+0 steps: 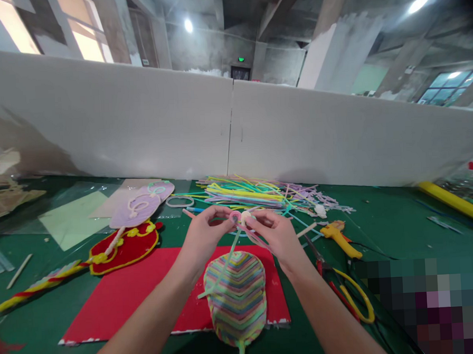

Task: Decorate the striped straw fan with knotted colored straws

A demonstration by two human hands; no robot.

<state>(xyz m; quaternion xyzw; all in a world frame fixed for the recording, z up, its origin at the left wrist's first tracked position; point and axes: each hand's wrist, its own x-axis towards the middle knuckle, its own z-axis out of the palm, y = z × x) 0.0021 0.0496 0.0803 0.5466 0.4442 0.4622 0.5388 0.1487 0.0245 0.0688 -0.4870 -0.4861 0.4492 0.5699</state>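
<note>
Head view shows the left hand point(205, 234) and the right hand point(275, 235) meeting above the middle of the bench point(397, 226), fingertips almost touching. Both hands are closed in a pinch on a pink pipe cleaner point(235, 217), which makes a small loop between them. One end of it runs down under the right hand. A thin light green stem point(225, 267) hangs from the hands down to the striped fan piece point(237, 298). This fan piece lies just below the hands, near the front edge of the bench, with its short tail pointing to the person.

The fan piece rests partly on a red felt sheet point(119, 294). Toward the left edge lies a red fan with yellow border point(125, 250), and behind it a lilac fan point(141, 206). A loose pile of coloured pipe cleaners point(253, 192) lies behind the hands, close to the white partition point(139, 129) at the back edge. On the right of the right hand are a yellow glue gun point(338, 236) and pliers point(345, 293) with red and yellow handles. A yellow tube point(455, 203) lies near the right edge.
</note>
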